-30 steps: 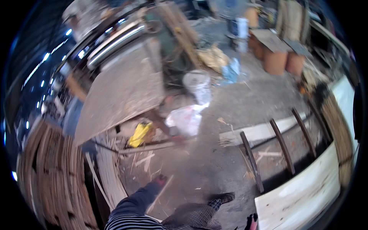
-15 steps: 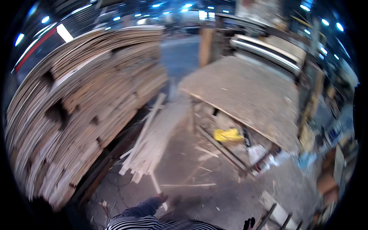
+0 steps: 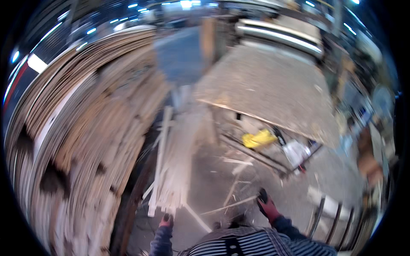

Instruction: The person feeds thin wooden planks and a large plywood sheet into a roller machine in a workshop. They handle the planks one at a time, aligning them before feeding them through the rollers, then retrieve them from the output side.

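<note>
My left hand point(image 3: 166, 220), in a red and black glove, is at the near end of a long bundle of pale wooden strips point(image 3: 173, 179). Blur hides its fingers, so whether it grips a strip is unclear. A loose strip point(image 3: 197, 218) slants across the floor just right of it. Over the floor to the right, my right hand point(image 3: 267, 206), gloved alike, has its dark fingers stretched forward and apart, with nothing visible in them. The tip of a thin wood strip point(image 3: 230, 205) appears close beside those fingers.
A tall stack of veneer sheets point(image 3: 98, 141) fills the left. Ahead right stands a large board-topped table point(image 3: 269, 89) before a roller machine point(image 3: 279, 38). Beneath it lie a yellow bag point(image 3: 259, 138) and a white bag point(image 3: 296, 152). Dark metal bars point(image 3: 333, 224) rise at lower right.
The view has swung, with the stack and table shifting left. My left hand is now at the strip bundle's near end. My right hand has come up and forward from the lower edge.
</note>
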Action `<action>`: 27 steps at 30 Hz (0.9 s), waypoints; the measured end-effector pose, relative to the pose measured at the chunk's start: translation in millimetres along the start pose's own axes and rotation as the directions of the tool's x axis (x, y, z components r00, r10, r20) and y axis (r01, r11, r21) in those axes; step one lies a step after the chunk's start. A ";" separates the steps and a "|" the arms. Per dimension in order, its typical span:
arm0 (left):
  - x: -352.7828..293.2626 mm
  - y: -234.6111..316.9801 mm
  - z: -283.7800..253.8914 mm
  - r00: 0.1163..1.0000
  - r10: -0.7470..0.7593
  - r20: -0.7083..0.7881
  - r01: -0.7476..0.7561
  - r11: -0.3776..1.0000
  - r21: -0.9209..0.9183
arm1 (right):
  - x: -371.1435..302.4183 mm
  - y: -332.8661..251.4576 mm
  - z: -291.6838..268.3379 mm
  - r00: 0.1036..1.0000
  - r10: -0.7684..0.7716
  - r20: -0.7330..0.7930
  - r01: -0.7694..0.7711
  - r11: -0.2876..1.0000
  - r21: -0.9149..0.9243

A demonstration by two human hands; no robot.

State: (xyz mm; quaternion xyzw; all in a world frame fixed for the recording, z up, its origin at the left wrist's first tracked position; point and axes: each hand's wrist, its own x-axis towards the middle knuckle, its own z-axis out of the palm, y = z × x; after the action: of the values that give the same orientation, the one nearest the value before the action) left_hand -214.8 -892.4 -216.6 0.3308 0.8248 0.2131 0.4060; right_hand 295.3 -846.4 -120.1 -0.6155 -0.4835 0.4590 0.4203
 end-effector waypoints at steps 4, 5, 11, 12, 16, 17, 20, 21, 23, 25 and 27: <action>33.7 31.2 -17.6 0.977 0.210 0.016 -0.209 0.975 -0.076 | 63.8 -54.0 12.3 0.997 -0.069 -0.021 0.064 0.984 -0.163; 79.3 10.8 -13.6 0.984 0.174 0.026 -0.174 0.985 -0.009 | 83.4 -59.1 8.5 0.990 -0.129 -0.062 0.113 0.968 -0.224; 100.4 113.2 25.8 0.946 0.315 -0.078 -0.280 0.913 0.298 | 218.5 -92.7 -34.6 0.917 -0.343 -0.204 0.190 0.825 -0.532; 140.6 87.8 23.9 0.873 0.481 0.081 -0.469 0.783 0.409 | 255.2 -103.7 -40.3 0.883 -0.425 -0.200 0.253 0.789 -0.559; 169.0 163.3 54.5 0.903 0.287 0.319 -0.424 0.717 0.553 | 376.9 -117.4 -106.0 0.823 -0.459 -0.333 0.085 0.681 -0.727; 121.0 270.9 66.6 0.975 0.035 0.218 -0.104 0.945 0.311 | 399.1 -113.2 -128.7 0.807 -0.445 -0.389 -0.016 0.642 -0.766; 197.5 227.9 36.5 0.925 0.302 0.232 -0.374 0.599 0.708 | 465.1 -109.5 -146.7 0.832 -0.315 -0.457 -0.213 0.579 -0.787; 193.0 279.2 38.7 0.936 0.291 0.198 -0.345 0.648 0.679 | 470.8 -107.9 -155.7 0.841 -0.272 -0.467 -0.260 0.554 -0.791; 184.8 348.7 12.7 0.944 0.321 0.081 -0.288 0.676 0.678 | 474.5 -113.3 -154.9 0.864 -0.198 -0.464 -0.310 0.517 -0.798; 176.5 408.5 -35.5 0.930 0.367 -0.035 -0.231 0.653 0.721 | 478.8 -101.8 -155.9 0.869 -0.201 -0.452 -0.287 0.540 -0.791; 164.1 460.0 -94.4 0.895 0.419 -0.154 -0.152 0.609 0.778 | 478.2 -104.6 -158.8 0.870 -0.197 -0.451 -0.281 0.553 -0.784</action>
State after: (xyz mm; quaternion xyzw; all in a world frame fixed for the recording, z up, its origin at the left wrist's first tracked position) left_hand -194.1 -464.7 36.6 0.5576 0.8278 -0.0316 0.0534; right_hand 480.7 -370.1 -59.6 -0.8463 -0.5028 0.0136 0.1753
